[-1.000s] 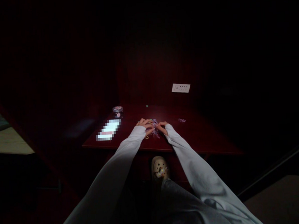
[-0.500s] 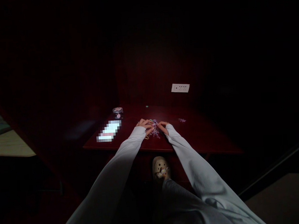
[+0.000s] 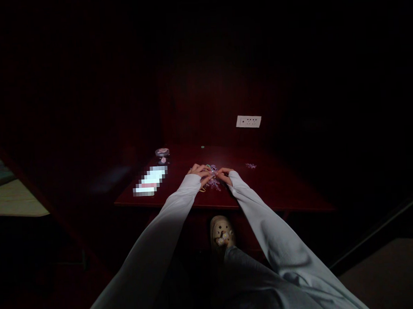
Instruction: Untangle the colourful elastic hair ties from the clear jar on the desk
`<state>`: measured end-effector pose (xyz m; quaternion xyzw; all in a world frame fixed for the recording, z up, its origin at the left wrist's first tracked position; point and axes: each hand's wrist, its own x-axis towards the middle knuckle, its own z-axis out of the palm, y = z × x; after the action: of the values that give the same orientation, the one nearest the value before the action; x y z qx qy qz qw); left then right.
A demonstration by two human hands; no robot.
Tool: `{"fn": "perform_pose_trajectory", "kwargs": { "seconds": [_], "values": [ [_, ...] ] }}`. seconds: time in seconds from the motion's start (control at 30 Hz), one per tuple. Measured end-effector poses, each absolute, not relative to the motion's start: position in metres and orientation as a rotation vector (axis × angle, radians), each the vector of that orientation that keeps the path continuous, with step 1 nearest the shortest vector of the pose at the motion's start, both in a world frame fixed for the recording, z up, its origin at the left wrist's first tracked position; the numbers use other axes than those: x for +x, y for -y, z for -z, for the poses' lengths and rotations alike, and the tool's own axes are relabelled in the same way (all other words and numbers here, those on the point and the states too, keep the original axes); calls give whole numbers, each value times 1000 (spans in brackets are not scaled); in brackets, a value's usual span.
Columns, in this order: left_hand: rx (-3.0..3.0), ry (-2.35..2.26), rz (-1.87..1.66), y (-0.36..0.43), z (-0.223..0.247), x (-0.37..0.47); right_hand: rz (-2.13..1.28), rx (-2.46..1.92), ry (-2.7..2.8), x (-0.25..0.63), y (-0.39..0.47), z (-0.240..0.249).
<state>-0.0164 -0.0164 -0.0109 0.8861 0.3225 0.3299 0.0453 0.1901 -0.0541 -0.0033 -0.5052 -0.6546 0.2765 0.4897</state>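
A pile of small purple bands (image 3: pixel 214 185), thin and looped like elastic hair ties, lies on the dark red table under my hands. My left hand (image 3: pixel 200 171) reaches over the pile's left side, thumb and fingers closed near its middle. Opposite it, my right hand (image 3: pixel 224 174) pinches with thumb and forefinger. A pale purple bit shows between the two sets of fingertips; its exact shape is too small to tell. A yellow band (image 3: pixel 203 189) sticks out below my left hand, and a green band (image 3: pixel 208 166) shows just beyond the fingers.
A lidded clear jar (image 3: pixel 162 155) stands at the table's back left. In front of it lies a bright blurred-out screen (image 3: pixel 151 180). A few purple bands (image 3: pixel 251 165) lie apart on the right. One green ring (image 3: pixel 202 147) sits near the back wall, below a socket plate (image 3: pixel 248 121).
Both hands stay over the pile with nearly the same grip. The fingertips and the purple bit between them have shifted very slightly.
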Motion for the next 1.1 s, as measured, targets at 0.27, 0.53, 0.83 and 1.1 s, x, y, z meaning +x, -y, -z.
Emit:
{"fn": "perform_pose_trajectory", "kwargs": {
  "seconds": [0.27, 0.53, 0.83, 1.1],
  "values": [
    [2677, -1001, -1033, 19, 8, -15, -704, -1202, 1602, 188, 57, 3],
    [2671, -993, -1030, 25, 4, -17, -742, -1198, 1594, 188, 55, 6],
    [2679, -1000, -991, 23, 4, -18, -741, -1202, 1635, 188, 54, 5],
    [2673, -1003, -991, 21, 5, -18, -739, -1212, 1622, 189, 53, 9]
  ]
}}
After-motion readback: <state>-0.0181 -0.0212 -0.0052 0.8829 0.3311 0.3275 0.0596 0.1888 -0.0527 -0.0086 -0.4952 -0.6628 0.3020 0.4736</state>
